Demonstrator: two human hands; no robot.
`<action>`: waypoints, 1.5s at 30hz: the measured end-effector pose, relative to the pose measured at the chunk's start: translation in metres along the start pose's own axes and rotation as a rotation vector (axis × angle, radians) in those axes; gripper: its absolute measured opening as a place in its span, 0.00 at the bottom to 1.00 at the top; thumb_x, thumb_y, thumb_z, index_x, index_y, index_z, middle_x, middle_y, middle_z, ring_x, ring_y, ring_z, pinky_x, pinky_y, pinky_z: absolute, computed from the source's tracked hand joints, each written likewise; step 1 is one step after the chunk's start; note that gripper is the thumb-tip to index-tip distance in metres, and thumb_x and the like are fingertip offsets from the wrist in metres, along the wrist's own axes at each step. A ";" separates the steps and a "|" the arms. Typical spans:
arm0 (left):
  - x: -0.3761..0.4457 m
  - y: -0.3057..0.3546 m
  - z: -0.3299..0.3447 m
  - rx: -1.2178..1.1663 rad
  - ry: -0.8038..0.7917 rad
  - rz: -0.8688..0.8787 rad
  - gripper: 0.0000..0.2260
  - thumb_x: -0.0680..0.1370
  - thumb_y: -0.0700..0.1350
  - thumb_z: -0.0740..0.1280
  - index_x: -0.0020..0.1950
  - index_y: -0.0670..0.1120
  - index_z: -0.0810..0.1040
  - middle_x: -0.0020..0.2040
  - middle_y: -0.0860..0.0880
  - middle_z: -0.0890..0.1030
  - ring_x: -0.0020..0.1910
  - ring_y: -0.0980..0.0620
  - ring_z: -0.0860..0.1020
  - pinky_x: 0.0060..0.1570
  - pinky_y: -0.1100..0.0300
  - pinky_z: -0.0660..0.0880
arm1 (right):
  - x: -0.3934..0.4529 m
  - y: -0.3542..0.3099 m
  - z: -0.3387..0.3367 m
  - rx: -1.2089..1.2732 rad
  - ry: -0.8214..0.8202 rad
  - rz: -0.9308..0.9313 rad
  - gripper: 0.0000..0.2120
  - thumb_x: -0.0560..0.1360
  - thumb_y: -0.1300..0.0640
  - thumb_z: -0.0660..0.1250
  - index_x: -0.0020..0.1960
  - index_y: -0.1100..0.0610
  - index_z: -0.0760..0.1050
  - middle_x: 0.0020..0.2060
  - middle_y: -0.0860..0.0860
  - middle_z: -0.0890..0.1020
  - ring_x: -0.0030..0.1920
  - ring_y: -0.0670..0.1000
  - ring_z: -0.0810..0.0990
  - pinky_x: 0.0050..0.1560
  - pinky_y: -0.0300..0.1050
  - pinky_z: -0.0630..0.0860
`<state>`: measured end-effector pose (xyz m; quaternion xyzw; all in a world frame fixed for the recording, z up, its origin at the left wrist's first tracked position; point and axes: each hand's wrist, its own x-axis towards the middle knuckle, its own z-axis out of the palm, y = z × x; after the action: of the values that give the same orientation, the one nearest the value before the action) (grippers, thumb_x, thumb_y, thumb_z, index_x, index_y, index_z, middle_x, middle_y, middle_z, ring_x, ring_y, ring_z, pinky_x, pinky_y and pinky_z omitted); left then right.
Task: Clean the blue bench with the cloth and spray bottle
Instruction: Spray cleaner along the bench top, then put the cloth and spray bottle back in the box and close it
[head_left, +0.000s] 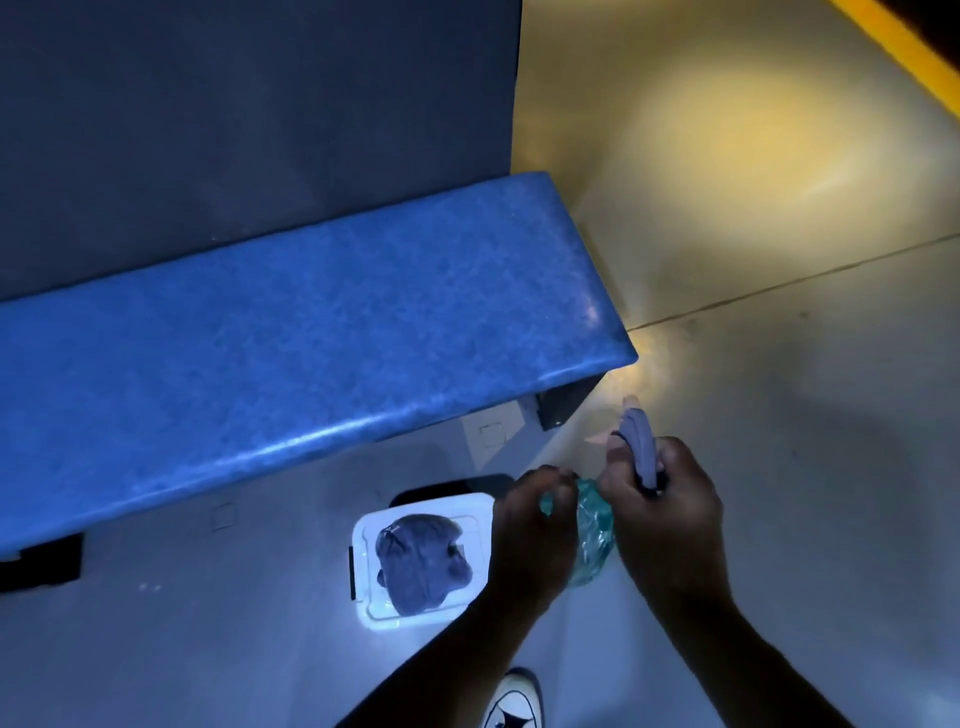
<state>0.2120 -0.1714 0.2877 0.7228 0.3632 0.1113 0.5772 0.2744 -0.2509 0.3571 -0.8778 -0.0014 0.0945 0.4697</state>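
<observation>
The blue bench (311, 332) runs from the left edge to the centre right, its speckled top bare. Below its front edge, my right hand (670, 514) grips the spray bottle (595, 540), a clear teal bottle whose pale purple trigger head sticks up past my fingers. My left hand (535, 525) closes on the bottle's left side, near the neck. A crumpled grey-purple cloth (421, 564) lies in a white tub (366, 530) on the floor, just left of my left hand.
A dark grey wall panel (249, 114) rises behind the bench. Pale floor (779, 389) spreads to the right, lit yellow, with a yellow stripe (904, 57) at the top right. My white shoe (511, 701) shows at the bottom. A dark bench bracket (563, 405) sits under the right end.
</observation>
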 end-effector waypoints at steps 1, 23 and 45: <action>-0.004 -0.003 -0.003 0.047 -0.011 0.072 0.10 0.78 0.49 0.62 0.39 0.51 0.79 0.38 0.58 0.80 0.39 0.60 0.78 0.43 0.61 0.74 | -0.004 0.004 -0.007 -0.021 -0.008 0.001 0.15 0.76 0.52 0.69 0.35 0.56 0.70 0.29 0.52 0.77 0.31 0.52 0.76 0.34 0.45 0.73; 0.002 -0.322 -0.087 0.538 0.054 0.001 0.06 0.74 0.43 0.75 0.48 0.53 0.84 0.48 0.54 0.83 0.49 0.59 0.78 0.56 0.63 0.73 | -0.006 0.324 0.164 -0.551 -0.323 0.268 0.09 0.76 0.55 0.70 0.45 0.60 0.82 0.42 0.60 0.85 0.43 0.61 0.82 0.41 0.45 0.72; -0.096 -0.329 -0.140 0.464 -0.154 -0.243 0.13 0.73 0.43 0.66 0.56 0.55 0.79 0.53 0.50 0.80 0.47 0.59 0.77 0.44 0.74 0.71 | -0.038 0.282 0.167 -0.631 -0.520 -0.263 0.03 0.75 0.61 0.69 0.49 0.58 0.79 0.44 0.56 0.81 0.44 0.59 0.81 0.45 0.44 0.73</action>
<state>-0.0677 -0.1054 0.0546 0.7931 0.4183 -0.1002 0.4312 0.1847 -0.2740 0.0404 -0.9178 -0.2606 0.2465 0.1702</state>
